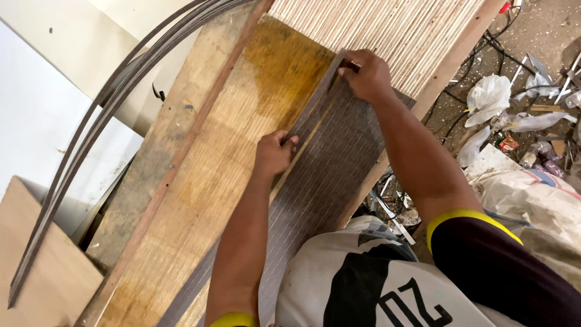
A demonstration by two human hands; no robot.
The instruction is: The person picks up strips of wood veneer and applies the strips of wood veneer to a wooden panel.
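Here, pressing down on a dark ribbed sheet (330, 163) lying over a wooden board (200, 181). Left hand (273, 154) pinching a thin strip (315, 109) along the sheet's left edge; right hand (368, 75) gripping the strip's far end, fingers closed.

A dirt floor (544, 30) fills the upper right, littered with crumpled plastic bags (489, 97), black cables (493, 45) and scraps. Below the bags lies a pale woven sack (532, 194). Far left of the floor, a white panel (36, 115) stands beside curved dark strips (91, 127) and a plywood sheet (42, 266).
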